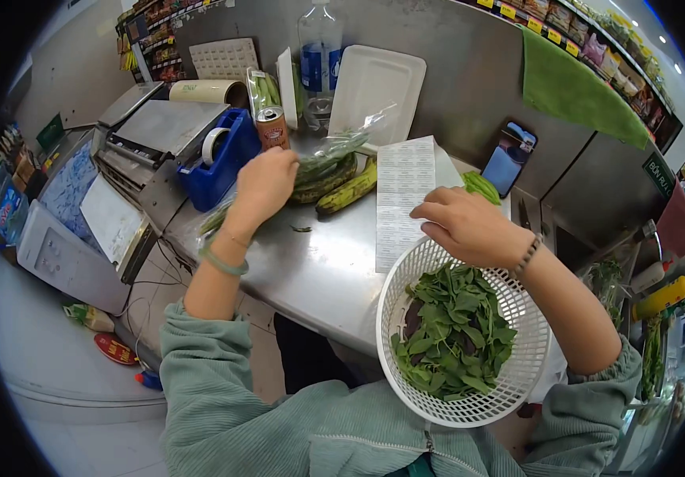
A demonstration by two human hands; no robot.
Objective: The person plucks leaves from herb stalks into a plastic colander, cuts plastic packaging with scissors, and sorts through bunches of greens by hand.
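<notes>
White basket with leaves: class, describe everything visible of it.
The white basket is round, apparently plastic, with a rim and walls full of small openings. Its mouth faces up; green leaves lie inside. It is at the near edge of the metal table, by the person's jacket; its base is hidden. The right hand is over its far rim; contact is unclear.

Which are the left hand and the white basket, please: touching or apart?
Apart: the head view plainly shows metal counter between the left hand and the white basket.
</notes>
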